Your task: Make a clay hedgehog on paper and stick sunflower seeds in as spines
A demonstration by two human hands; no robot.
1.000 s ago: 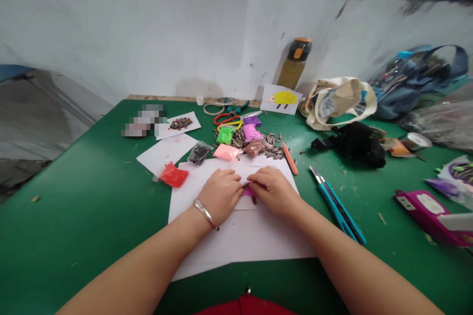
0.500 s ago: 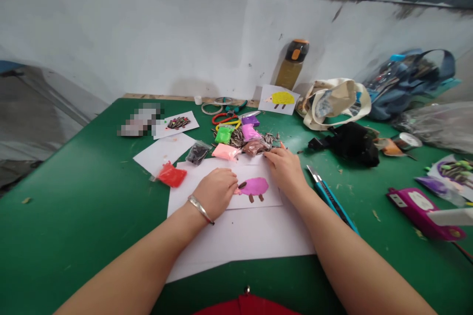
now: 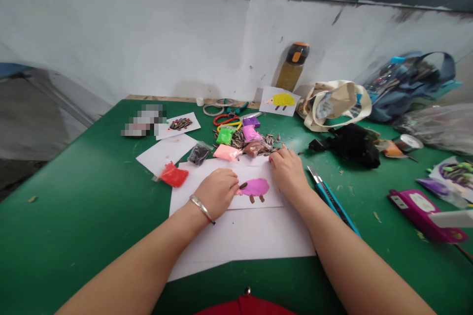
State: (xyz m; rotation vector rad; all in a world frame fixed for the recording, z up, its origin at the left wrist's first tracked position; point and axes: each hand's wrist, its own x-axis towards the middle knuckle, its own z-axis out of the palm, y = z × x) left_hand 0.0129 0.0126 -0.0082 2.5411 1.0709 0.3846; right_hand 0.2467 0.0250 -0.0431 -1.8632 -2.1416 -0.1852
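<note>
A small white card [image 3: 271, 199] lies on larger white sheets and bears a purple clay animal shape [image 3: 254, 187] with two brown legs and a dark seed at its left end. My left hand [image 3: 217, 192], with a silver bangle on the wrist, rests curled on the card's left edge, its fingertips beside that seed. My right hand [image 3: 287, 169] lies at the card's far right corner, fingers bent down toward the pile of sunflower seeds [image 3: 271, 140]. Whether those fingers pinch a seed is hidden.
Small bags of coloured clay [image 3: 226, 152] and a red bag [image 3: 173, 175] lie beyond the sheets on the green table [image 3: 74, 206]. A teal utility knife [image 3: 332, 199] lies right of my hand. Scissors, tape rings, a bottle [image 3: 292, 66], bags and a purple case [image 3: 424, 208] crowd the back and right.
My right hand left the purple shape and reached forward to the seed pile, uncovering the clay animal. My left hand stayed at the card's left edge.
</note>
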